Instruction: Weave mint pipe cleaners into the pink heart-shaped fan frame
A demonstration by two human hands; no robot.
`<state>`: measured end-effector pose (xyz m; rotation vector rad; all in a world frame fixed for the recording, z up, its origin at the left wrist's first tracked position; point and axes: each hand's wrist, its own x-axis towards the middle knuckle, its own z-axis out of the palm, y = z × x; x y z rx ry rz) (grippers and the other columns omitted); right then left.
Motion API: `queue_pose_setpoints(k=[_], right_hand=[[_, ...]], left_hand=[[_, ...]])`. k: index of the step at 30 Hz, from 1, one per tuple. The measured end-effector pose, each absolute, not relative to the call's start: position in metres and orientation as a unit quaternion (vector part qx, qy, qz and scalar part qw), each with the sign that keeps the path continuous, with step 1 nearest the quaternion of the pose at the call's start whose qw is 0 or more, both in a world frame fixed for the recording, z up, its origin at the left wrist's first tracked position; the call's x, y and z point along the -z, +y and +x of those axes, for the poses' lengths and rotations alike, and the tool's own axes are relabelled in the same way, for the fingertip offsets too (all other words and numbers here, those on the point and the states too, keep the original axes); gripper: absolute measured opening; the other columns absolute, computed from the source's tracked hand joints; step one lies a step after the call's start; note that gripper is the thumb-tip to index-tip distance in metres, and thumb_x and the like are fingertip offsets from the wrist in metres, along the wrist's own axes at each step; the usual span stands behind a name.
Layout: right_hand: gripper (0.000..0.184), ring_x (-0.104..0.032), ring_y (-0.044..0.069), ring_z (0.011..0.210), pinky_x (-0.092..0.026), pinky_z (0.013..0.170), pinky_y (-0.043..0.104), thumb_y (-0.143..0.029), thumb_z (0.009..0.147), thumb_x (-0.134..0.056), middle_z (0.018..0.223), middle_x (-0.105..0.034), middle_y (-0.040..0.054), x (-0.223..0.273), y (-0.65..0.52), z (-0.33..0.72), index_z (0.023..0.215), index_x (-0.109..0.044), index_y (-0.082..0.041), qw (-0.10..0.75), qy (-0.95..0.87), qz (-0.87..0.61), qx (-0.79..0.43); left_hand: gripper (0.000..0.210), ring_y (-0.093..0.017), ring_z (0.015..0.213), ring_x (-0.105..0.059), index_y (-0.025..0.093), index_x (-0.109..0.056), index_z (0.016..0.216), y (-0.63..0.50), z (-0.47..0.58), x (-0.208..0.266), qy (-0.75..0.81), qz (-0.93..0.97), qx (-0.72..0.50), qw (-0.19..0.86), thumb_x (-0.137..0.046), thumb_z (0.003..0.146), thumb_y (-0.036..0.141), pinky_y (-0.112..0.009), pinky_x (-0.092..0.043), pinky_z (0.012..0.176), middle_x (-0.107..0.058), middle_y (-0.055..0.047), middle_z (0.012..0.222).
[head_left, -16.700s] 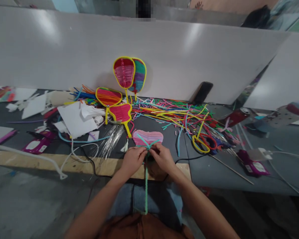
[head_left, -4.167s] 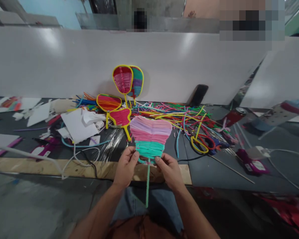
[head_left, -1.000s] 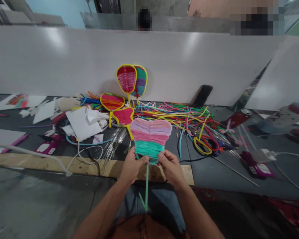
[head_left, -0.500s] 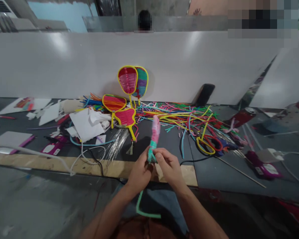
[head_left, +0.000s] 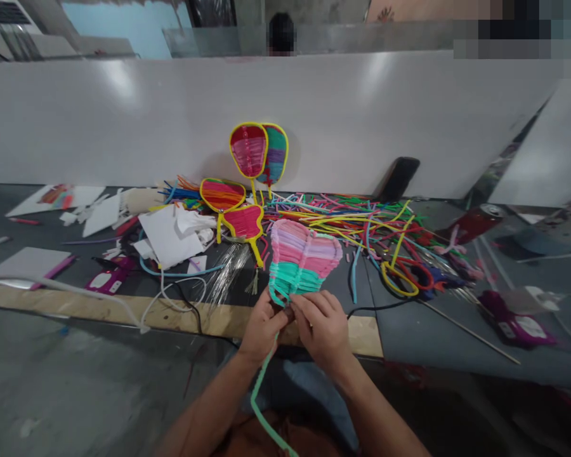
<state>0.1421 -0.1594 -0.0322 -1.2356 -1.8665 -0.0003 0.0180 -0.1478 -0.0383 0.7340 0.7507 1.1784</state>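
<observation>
A fan-shaped piece made of pipe cleaners (head_left: pixel 304 251), pink and lilac at the top and teal lower down, is held up above the table's front edge. My left hand (head_left: pixel 262 325) grips its lower left corner with closed fingers. At the narrow base, my right hand (head_left: pixel 324 322) is closed, its thumb and fingertips pinching close to the left hand's. A long green pipe cleaner (head_left: pixel 259 393) hangs from between the hands towards my lap. Just what each fingertip presses on is hidden.
Finished yellow-rimmed fans (head_left: pixel 249 150) lean on the white partition (head_left: pixel 147 120). Loose pipe cleaners (head_left: pixel 323 209) lie behind my hands. White paper pieces (head_left: pixel 166 235), a purple glue gun (head_left: pixel 110 274) and white cable (head_left: pixel 124 308) are left; a phone (head_left: pixel 400 178), red can (head_left: pixel 478 222) and another purple tool (head_left: pixel 514 320) right.
The pipe cleaner fan has turned from edge-on to showing its broad face. My hands have shifted slightly at its base, and the green strand hangs lower.
</observation>
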Motion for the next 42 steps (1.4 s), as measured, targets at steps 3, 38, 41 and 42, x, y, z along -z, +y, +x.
queue_pose_setpoints(k=[3, 38, 41, 42], right_hand=[[0.020, -0.052, 0.016, 0.071, -0.036, 0.066, 0.031, -0.015, 0.087, -0.051, 0.078, -0.067, 0.0050, 0.031, -0.162, 0.144, 0.099, -0.067, -0.020, 0.413, -0.761, -0.500, 0.026], [0.020, -0.058, 0.016, 0.073, -0.046, 0.076, 0.031, -0.034, 0.073, -0.070, 0.078, -0.067, 0.0006, 0.046, -0.162, 0.138, 0.088, -0.068, -0.021, 0.611, -0.349, -0.463, -0.539], [0.021, -0.058, 0.015, 0.073, -0.046, 0.076, 0.030, -0.033, 0.073, -0.071, 0.080, -0.067, 0.0001, 0.052, -0.163, 0.137, 0.090, -0.067, -0.021, 0.620, -0.329, -0.453, -0.549], [0.021, -0.058, 0.014, 0.073, -0.046, 0.076, 0.029, -0.032, 0.073, -0.071, 0.081, -0.067, -0.0004, 0.053, -0.163, 0.136, 0.090, -0.066, -0.022, 0.626, -0.321, -0.447, -0.553]], left_hand=[[0.038, -0.018, 0.090, -0.063, 0.020, -0.058, 0.103, -0.147, 0.018, 0.032, 0.352, 0.306, -0.538, 0.702, -0.073, 0.068, 0.025, -0.032, -0.049, 0.083, -0.068, -0.003, 0.093], [0.029, -0.018, 0.082, -0.065, 0.016, -0.063, 0.098, -0.137, 0.005, 0.029, 0.420, 0.379, -0.533, 0.629, -0.068, 0.073, 0.029, -0.030, -0.050, 0.079, -0.071, -0.006, 0.090], [0.027, -0.017, 0.078, -0.066, 0.015, -0.065, 0.096, -0.135, 0.005, 0.027, 0.430, 0.390, -0.528, 0.619, -0.068, 0.072, 0.026, -0.029, -0.051, 0.076, -0.071, -0.005, 0.087], [0.026, -0.017, 0.078, -0.066, 0.015, -0.065, 0.096, -0.135, 0.005, 0.027, 0.432, 0.394, -0.528, 0.616, -0.068, 0.072, 0.026, -0.029, -0.051, 0.076, -0.071, -0.005, 0.086]])
